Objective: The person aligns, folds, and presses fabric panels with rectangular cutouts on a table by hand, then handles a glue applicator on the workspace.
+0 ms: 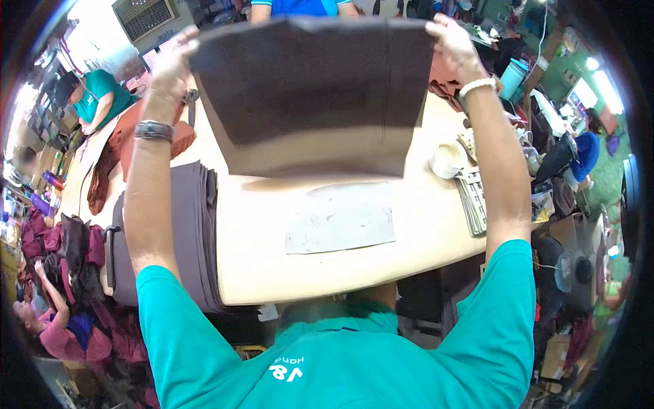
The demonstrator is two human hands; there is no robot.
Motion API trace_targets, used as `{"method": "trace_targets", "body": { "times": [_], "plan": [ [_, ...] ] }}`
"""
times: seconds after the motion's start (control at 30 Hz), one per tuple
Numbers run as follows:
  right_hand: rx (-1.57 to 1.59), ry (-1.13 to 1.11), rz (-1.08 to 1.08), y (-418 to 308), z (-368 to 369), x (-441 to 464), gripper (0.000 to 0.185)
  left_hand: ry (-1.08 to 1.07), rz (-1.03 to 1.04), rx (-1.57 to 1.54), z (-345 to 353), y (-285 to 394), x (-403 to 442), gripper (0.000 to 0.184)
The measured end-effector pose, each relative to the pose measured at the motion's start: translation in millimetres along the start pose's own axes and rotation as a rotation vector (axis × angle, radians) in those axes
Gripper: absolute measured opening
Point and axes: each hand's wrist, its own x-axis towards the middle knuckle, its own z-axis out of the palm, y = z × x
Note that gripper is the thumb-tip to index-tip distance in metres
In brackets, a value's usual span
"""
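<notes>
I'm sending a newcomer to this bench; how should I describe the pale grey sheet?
Find the cream table before the person wearing the camera. On its near side, below the dark panel held up between the left hand and right hand, lies a pale grey, roughly rectangular sheet with dark marks. Unlike the thick dark stack to its left, it is pale and lies flat alone.

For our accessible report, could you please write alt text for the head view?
A person's left hand and right hand hold a dark sheet by its upper corners above a pale table. A light grey panel and a stack of dark sheets lie on it.
</notes>
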Motion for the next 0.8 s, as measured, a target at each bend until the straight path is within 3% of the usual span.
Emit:
{"method": "trace_targets", "body": {
  "times": [0.03, 0.1, 0.13, 0.2, 0.23, 0.27, 0.37, 0.47, 0.6, 0.7, 0.8],
  "plan": [
    [0.046, 0.023, -0.058, -3, -6, 11, 0.044, 0.023, 0.086, -0.052, 13, 28, -7, 0.038],
    [0.245, 0.053, -0.06, -31, -8, -13, 0.057, -0.009, 0.164, -0.065, 14, 60, -33, 0.038],
    [0.219, 0.061, -0.082, -24, -11, -21, 0.049, 0.04, 0.163, -0.061, 17, 68, -55, 0.039],
    [0.167, 0.108, -0.05, -32, 5, -67, 0.04, 0.1, 0.175, 0.002, 21, 64, -96, 0.043],
    [0.177, 0.068, -0.021, -13, -5, -75, 0.047, 0.127, 0.197, 0.064, 25, 55, -122, 0.045],
    [0.175, 0.03, -0.129, -12, 5, -103, 0.053, 0.15, 0.123, 0.132, 29, 49, -149, 0.046],
    [0.086, -0.013, -0.086, 6, 17, -177, 0.058, 0.108, 0.011, 0.3, 26, 29, -226, 0.045],
    [-0.028, -0.103, 0.141, 26, 22, -248, 0.059, 0.112, -0.192, 0.373, 8, 9, -290, 0.042],
    [0.054, -0.128, 0.399, 52, 31, -323, 0.062, 0.127, -0.515, 0.357, -2, -8, -349, 0.034],
    [-0.019, -0.11, 0.437, 67, 37, -350, 0.063, 0.028, -0.615, 0.649, -2, -25, -371, 0.027],
    [-0.175, -0.075, 0.328, 69, 48, -349, 0.063, 0.167, -0.569, 0.585, 2, -38, -370, 0.025]
  ]
}}
